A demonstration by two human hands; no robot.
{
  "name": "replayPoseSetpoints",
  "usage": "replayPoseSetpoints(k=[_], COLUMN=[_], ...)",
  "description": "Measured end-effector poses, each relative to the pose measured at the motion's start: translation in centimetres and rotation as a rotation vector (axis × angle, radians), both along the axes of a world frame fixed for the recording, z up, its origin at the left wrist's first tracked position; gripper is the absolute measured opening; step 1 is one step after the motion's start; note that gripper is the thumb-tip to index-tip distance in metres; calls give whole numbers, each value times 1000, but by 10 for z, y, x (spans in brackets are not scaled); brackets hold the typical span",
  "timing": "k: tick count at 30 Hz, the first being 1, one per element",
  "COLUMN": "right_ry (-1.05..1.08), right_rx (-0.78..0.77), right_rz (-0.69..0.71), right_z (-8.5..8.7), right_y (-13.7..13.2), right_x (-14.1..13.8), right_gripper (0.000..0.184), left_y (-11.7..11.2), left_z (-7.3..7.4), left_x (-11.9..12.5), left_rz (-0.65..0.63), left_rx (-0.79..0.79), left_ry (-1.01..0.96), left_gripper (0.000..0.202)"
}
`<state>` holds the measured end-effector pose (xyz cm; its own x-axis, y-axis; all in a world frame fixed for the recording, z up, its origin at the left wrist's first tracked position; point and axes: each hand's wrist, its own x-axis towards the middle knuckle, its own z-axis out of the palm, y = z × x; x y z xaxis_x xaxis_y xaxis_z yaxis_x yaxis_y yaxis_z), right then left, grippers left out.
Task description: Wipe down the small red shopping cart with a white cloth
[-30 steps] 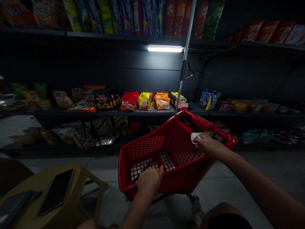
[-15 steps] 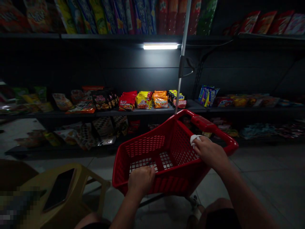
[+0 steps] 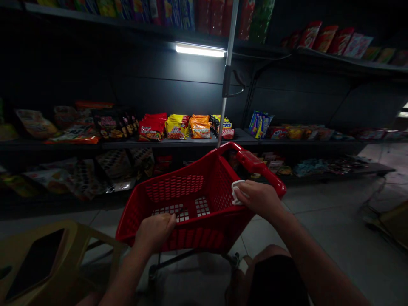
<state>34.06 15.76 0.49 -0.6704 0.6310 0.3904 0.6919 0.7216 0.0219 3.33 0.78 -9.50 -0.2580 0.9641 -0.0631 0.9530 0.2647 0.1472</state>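
A red plastic shopping cart (image 3: 197, 239) stands in front of me, its basket tilted across the view and its handle (image 3: 259, 163) at the right. My left hand (image 3: 154, 231) is closed over the near rim of the basket. My right hand (image 3: 259, 199) holds a crumpled white cloth (image 3: 237, 191) against the near rim by the handle end. Thumb and fingers press the cloth; part of it is hidden under them. Through the basket's grid floor (image 3: 202, 207) pale floor tiles show.
A tan plastic stool (image 3: 73, 231) with a dark phone (image 3: 38, 263) on it stands at the left. Behind the cart, dark shelves (image 3: 124, 145) carry snack packets (image 3: 200, 126). A metal pole (image 3: 231, 36) rises by the cart's far end. A lamp (image 3: 200, 50) glows under the upper shelf.
The view has turned right, so cart, stool and shelves sit further left. My right hand with the cloth has shifted slightly nearer along the basket; my left hand keeps its hold.
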Motion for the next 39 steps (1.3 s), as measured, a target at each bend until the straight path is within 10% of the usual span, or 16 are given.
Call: replayPoseSetpoints(k=[5,11,19,25,39], right_ry=[238,-47,-277,47,-66], right_rx=[84,-138,-110,-318,-322], right_rz=[-42,123,258,222,716], right_z=[28,23,32,31,46], right_y=[14,64,153,208,89], right_x=[41,58,-3,-52,-45], right_gripper=[40,34,38,28,16], left_y=[10,41,56,53,25], left_z=[10,33,9,7,-5], left_x=[-18,56,86,71,-8], left_rz=[-27,-160,-268,-193,-174], left_rx=[9,240,327,350,402], left_ry=[-143,-248,-45,13,54], left_gripper=[43,53,55,54,56])
